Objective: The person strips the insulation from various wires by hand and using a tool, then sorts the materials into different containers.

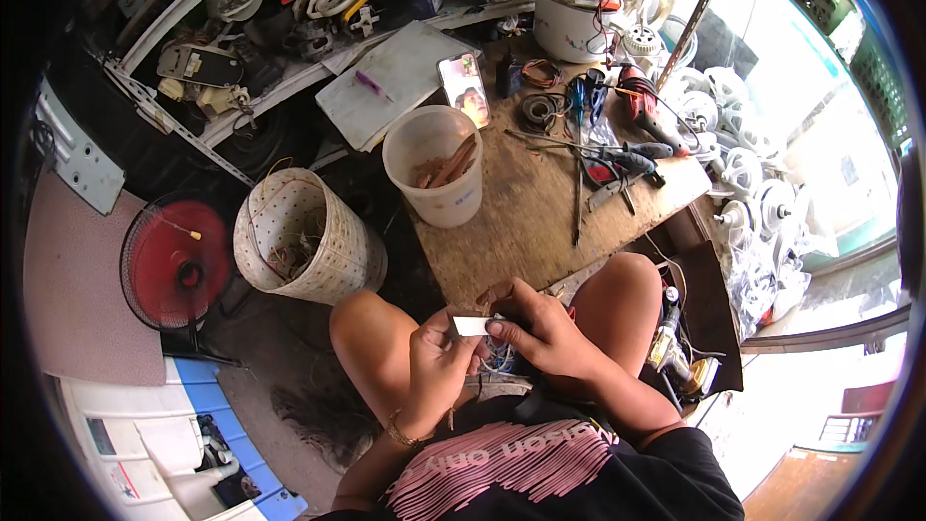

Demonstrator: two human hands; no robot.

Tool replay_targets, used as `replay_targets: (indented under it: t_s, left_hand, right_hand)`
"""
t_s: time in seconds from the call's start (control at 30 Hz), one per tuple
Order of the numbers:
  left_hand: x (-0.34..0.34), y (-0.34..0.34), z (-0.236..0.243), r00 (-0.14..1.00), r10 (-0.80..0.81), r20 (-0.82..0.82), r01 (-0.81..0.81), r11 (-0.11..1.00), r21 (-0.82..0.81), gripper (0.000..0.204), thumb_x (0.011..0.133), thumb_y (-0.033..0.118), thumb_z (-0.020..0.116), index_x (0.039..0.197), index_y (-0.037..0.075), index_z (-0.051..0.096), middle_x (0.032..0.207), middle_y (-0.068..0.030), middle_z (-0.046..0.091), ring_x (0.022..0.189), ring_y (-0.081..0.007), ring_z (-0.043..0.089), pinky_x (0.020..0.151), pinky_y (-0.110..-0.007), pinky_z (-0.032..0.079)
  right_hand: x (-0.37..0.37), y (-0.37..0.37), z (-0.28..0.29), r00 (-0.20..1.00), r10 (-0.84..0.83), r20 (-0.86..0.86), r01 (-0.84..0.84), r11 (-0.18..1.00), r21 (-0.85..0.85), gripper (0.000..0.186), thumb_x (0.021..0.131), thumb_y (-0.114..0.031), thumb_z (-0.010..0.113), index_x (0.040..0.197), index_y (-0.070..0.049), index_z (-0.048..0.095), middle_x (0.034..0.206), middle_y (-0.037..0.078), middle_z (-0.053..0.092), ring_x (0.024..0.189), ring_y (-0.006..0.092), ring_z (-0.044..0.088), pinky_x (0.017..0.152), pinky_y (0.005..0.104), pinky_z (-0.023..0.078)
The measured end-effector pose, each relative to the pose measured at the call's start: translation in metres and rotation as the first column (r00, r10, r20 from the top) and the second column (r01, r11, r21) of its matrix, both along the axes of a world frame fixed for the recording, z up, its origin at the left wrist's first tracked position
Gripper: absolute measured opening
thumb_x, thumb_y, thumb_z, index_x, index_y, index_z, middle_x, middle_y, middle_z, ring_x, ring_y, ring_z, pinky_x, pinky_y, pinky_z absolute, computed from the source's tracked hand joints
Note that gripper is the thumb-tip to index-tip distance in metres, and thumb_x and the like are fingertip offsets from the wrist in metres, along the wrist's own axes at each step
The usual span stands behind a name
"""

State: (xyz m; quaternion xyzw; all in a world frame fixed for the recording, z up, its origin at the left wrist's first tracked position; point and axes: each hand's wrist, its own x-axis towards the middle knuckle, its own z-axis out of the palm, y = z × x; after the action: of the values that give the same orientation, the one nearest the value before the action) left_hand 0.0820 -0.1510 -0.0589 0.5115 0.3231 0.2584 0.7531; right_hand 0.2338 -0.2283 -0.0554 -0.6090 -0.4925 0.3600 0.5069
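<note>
Between my knees, above my lap, both hands come together at a small white rectangular piece (471,326). My left hand (434,352) is closed on the piece's left end, fingers curled behind it. The thumb of my right hand (542,333) presses on the right end, next to a small dark spot, its fingers curled around behind. I cannot make out what the piece is. Some thin wires (498,359) show just below the hands, partly hidden by them. Ahead stands a translucent white bucket (397,150) with reddish-brown pieces inside.
A wooden worktop (521,222) holds screwdrivers (579,174), a red power tool (644,106), a phone (465,87) and a white pot (569,24). A perforated basket (362,251) and a red fan (178,256) stand left. At right lie a drill (690,367) and bagged white parts (757,193).
</note>
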Motion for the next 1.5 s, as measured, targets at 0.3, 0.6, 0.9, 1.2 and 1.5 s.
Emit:
replay_targets:
  t_s: [0.3, 0.6, 0.9, 1.2, 1.5]
  left_hand:
    - [-0.003, 0.0, 0.006, 0.998, -0.053, -0.034, 0.055, 0.997, 0.06, 0.009, 0.092, 0.012, 0.061, 0.091, 0.003, 0.061, 0.068, 0.0012, 0.061, 0.056, 0.0001, 0.052, 0.05, -0.015, 0.04]
    - [-0.005, -0.002, 0.013, 0.994, -0.086, -0.068, 0.097, 0.98, 0.175, 0.011, 0.091, 0.008, 0.06, 0.099, 0.0, 0.062, 0.069, 0.0012, 0.062, 0.059, -0.0015, 0.055, 0.052, -0.016, 0.043]
    - [-0.007, -0.004, 0.012, 0.996, -0.086, -0.017, 0.087, 0.989, 0.117, 0.011, 0.091, 0.007, 0.059, 0.1, 0.0, 0.061, 0.065, 0.0024, 0.057, 0.051, -0.0009, 0.048, 0.044, -0.015, 0.037]
    - [-0.017, 0.002, 0.009, 0.996, -0.087, -0.033, 0.086, 0.995, -0.046, 0.006, 0.092, 0.009, 0.058, 0.092, 0.003, 0.058, 0.062, 0.0029, 0.053, 0.051, -0.0018, 0.046, 0.046, -0.017, 0.035]
    - [-0.009, 0.013, -0.016, 0.996, 0.047, -0.081, -0.015, 0.934, 0.356, 0.007, 0.089, 0.006, 0.062, 0.091, -0.001, 0.06, 0.071, 0.0006, 0.061, 0.06, -0.0011, 0.054, 0.05, -0.016, 0.041]
  right_hand:
    - [0.003, -0.001, 0.007, 0.999, 0.039, -0.011, -0.039, 0.998, 0.044, 0.013, 0.092, -0.007, 0.057, 0.098, 0.004, 0.054, 0.085, 0.008, 0.063, 0.078, 0.0102, 0.058, 0.069, 0.0255, 0.047]
    - [0.005, -0.001, 0.002, 0.999, 0.049, 0.002, -0.049, 0.998, 0.04, 0.012, 0.091, -0.008, 0.058, 0.095, 0.003, 0.055, 0.088, 0.009, 0.063, 0.081, 0.0134, 0.059, 0.072, 0.0264, 0.046]
    - [0.003, -0.001, 0.003, 0.998, 0.043, -0.037, -0.039, 0.995, 0.086, 0.011, 0.091, -0.007, 0.058, 0.092, 0.003, 0.055, 0.084, 0.008, 0.061, 0.079, 0.0121, 0.056, 0.07, 0.0258, 0.045]
    - [0.022, 0.004, -0.003, 0.859, 0.051, -0.51, 0.0, 0.995, 0.1, 0.027, 0.093, -0.021, 0.058, 0.111, 0.0, 0.054, 0.085, -0.002, 0.054, 0.073, 0.0066, 0.045, 0.065, 0.0203, 0.037]
    - [0.031, 0.024, 0.013, 0.95, 0.04, 0.309, -0.092, 0.983, 0.157, 0.027, 0.069, -0.003, 0.069, 0.096, -0.002, 0.065, 0.087, 0.012, 0.067, 0.079, 0.0259, 0.067, 0.07, 0.0336, 0.051]
